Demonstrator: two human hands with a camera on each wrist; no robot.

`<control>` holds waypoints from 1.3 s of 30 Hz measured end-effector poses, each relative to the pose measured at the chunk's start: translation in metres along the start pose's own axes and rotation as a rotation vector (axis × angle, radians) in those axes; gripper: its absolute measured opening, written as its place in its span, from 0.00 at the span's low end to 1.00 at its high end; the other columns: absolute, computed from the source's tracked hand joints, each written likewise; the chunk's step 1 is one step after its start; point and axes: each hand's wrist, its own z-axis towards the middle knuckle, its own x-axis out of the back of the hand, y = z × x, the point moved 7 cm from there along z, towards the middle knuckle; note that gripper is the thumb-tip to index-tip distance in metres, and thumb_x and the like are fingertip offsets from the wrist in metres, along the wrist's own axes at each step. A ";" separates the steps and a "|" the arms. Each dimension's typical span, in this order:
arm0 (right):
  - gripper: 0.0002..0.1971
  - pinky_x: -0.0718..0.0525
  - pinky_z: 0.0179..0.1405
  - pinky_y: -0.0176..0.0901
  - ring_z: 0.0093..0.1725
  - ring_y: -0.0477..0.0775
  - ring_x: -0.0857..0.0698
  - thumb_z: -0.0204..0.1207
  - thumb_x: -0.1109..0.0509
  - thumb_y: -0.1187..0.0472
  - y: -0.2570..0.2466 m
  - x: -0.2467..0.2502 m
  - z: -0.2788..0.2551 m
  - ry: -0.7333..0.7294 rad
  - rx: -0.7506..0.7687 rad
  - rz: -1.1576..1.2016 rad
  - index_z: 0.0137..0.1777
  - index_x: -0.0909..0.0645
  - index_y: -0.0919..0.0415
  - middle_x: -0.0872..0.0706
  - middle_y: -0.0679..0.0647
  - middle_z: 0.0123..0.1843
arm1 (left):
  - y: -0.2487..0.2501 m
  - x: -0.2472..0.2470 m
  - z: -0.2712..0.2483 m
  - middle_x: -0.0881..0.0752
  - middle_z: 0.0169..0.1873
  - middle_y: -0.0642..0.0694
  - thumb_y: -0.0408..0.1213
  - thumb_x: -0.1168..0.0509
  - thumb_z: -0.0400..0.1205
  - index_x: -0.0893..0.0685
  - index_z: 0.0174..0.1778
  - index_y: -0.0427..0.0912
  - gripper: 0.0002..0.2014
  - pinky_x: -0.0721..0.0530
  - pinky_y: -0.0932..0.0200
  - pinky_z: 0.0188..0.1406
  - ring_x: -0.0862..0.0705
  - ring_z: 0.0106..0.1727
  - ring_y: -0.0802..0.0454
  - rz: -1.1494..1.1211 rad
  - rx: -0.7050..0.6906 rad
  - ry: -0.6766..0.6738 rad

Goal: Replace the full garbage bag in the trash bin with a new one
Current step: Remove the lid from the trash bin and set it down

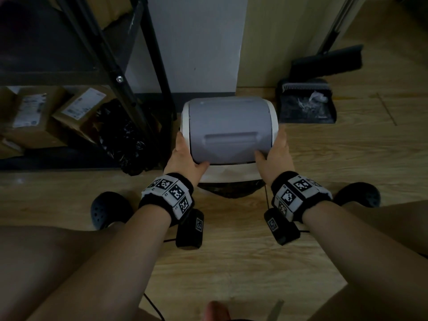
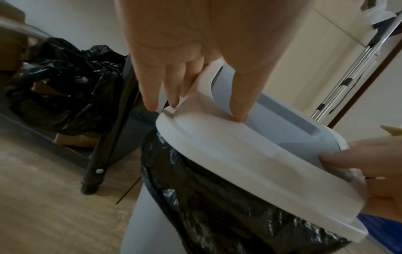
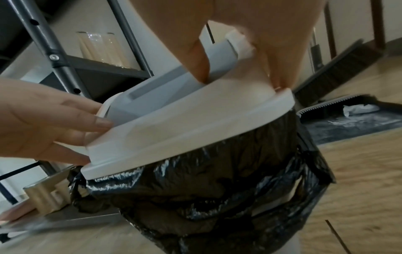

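Note:
The trash bin stands on the floor in front of me, topped by a white lid [image 1: 231, 174] with a grey swing flap [image 1: 229, 130]. My left hand [image 1: 185, 154] grips the lid's left edge, thumb on top, fingers [image 2: 150, 89] down the side. On the opposite edge my right hand [image 1: 275, 154] holds it the same way, thumb [image 3: 200, 60] against the flap. A black garbage bag [image 3: 206, 180] is folded over the bin's rim just under the lid [image 2: 239, 154]. The pale bin body [image 2: 147, 223] shows below the bag [image 2: 217, 206]. The bin's inside is hidden.
A black metal shelf rack [image 1: 111, 66] stands at the left, with cardboard boxes [image 1: 34, 117] and a crumpled black bag [image 1: 125, 140] on its lowest level. A dustpan [image 1: 305, 105] and broom [image 1: 328, 61] sit to the bin's right. My shoes [image 1: 106, 212] flank the bin on the wooden floor.

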 end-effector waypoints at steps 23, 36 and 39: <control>0.23 0.43 0.77 0.52 0.74 0.58 0.33 0.77 0.35 0.51 -0.042 -0.056 -0.039 -0.198 0.499 -0.688 0.71 0.29 0.55 0.26 0.53 0.72 | -0.021 -0.002 -0.001 0.41 0.78 0.37 0.34 0.20 0.63 0.59 0.82 0.54 0.62 0.29 0.42 0.73 0.33 0.77 0.37 -0.072 0.148 -0.056; 0.12 0.36 0.67 0.47 0.66 0.57 0.22 0.79 0.36 0.56 -0.038 -0.065 -0.026 -0.226 0.473 -0.527 0.60 0.19 0.57 0.15 0.55 0.60 | -0.043 -0.002 0.002 0.32 0.77 0.40 0.31 0.18 0.61 0.55 0.83 0.50 0.63 0.30 0.46 0.75 0.31 0.78 0.42 -0.203 0.206 -0.094; 0.11 0.35 0.65 0.47 0.64 0.58 0.22 0.79 0.35 0.56 -0.041 -0.060 -0.023 -0.184 0.443 -0.459 0.58 0.19 0.58 0.15 0.56 0.58 | -0.038 0.001 0.000 0.31 0.76 0.40 0.31 0.19 0.63 0.51 0.83 0.45 0.58 0.30 0.51 0.74 0.32 0.78 0.42 -0.183 0.155 -0.069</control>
